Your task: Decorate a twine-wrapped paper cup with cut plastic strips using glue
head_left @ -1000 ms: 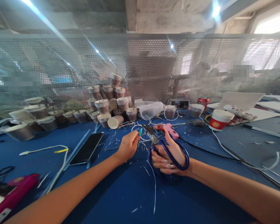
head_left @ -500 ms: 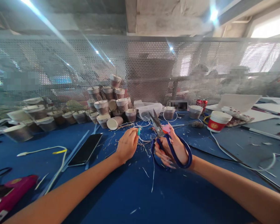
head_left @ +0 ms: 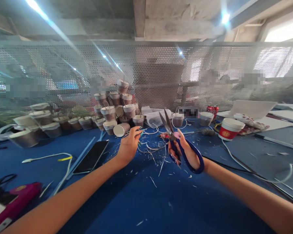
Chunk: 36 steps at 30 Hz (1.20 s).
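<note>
left hand (head_left: 128, 143): fingers bent | right hand (head_left: 190, 155): thumb raised, fingers curled

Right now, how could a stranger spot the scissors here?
Find the blue table. Right of its middle, the person's right grip holds the scissors. Open metal blades and large dark-blue loop handles set them apart from the thin white strands nearby.

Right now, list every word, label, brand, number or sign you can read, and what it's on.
No text is legible.
Stacked paper cups: gold emblem on the red band, too small to make out.
Red can: light marks, too blurred to read.
Magenta device: round mark, too blurred to read.
Scissors: no readable marking.
</note>
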Tool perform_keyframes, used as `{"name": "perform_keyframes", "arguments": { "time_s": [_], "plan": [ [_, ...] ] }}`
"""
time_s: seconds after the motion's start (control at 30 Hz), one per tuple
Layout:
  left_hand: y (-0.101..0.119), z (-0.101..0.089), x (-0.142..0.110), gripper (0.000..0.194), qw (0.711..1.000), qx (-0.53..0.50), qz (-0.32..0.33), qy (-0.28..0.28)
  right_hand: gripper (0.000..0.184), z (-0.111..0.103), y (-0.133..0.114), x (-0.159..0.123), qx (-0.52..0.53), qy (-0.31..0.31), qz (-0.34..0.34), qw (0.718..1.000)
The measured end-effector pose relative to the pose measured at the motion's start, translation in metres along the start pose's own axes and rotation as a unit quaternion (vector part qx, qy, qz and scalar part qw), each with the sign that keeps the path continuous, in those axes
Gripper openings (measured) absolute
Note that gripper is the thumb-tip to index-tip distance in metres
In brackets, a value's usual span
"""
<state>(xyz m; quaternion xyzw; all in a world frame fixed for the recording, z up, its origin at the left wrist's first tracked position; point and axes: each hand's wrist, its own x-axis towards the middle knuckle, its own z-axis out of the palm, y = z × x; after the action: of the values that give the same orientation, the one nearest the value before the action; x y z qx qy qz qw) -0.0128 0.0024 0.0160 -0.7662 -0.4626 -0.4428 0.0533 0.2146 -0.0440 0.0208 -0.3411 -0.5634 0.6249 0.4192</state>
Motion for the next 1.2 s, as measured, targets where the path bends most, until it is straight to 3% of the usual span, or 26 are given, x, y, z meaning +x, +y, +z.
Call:
{"name": "perform_keyframes", "arguments": {
  "time_s": [0.13,0.23,0.43,0.63,0.73,0.97,1.2],
  "plan": [
    [0.019,-0.009,0.007,0.030,0.996,-0.086,-0.038,0.008,0.055,-0.005,-0.009,-0.001,-0.082,0.044,0.026,0.995],
    [0.029,-0.015,0.010,0.031,0.990,-0.129,-0.051,0.025,0.061,-0.007,-0.018,-0.003,-0.106,-0.001,0.076,0.991],
    [0.022,-0.018,0.017,0.027,0.980,-0.159,-0.119,0.029,0.066,-0.004,-0.023,-0.005,-0.147,-0.012,0.104,0.984],
    [0.035,-0.017,0.024,0.025,0.900,-0.353,-0.257,0.002,0.069,0.002,-0.027,-0.008,-0.162,-0.026,0.147,0.975],
    [0.051,-0.018,0.021,0.024,0.884,-0.368,-0.287,-0.033,0.066,0.003,-0.027,-0.009,-0.181,-0.014,0.128,0.975],
    [0.062,-0.022,0.017,0.013,0.905,-0.326,-0.245,-0.117,0.064,0.000,-0.018,-0.008,-0.160,-0.014,0.078,0.984],
    [0.061,-0.025,0.014,0.006,0.935,-0.292,-0.164,-0.115,0.065,-0.002,-0.009,-0.006,-0.124,-0.023,0.053,0.991]
  ]
}}
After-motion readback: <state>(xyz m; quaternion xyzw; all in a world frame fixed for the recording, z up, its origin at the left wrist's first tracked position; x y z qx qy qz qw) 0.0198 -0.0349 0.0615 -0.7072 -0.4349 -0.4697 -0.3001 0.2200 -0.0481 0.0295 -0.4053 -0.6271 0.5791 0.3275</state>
